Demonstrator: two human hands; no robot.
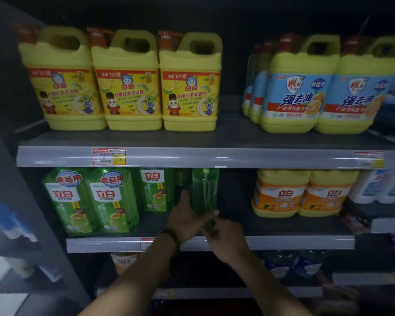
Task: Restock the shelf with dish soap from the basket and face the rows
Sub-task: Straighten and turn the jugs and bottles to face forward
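1. My left hand (184,218) cupped the green bottle (204,192) from its left, thumb up and fingers wrapped on it, to steady it.
2. My right hand (224,238) pinched the bottle's near base, probably to turn it.
3. The bottle stood on the middle shelf (283,242), its plain side toward me, right of the labelled green row (114,201); I judged it needed turning to match.
4. An empty stretch of shelf lay to its right, before the orange jugs (303,193).
5. No basket showed.
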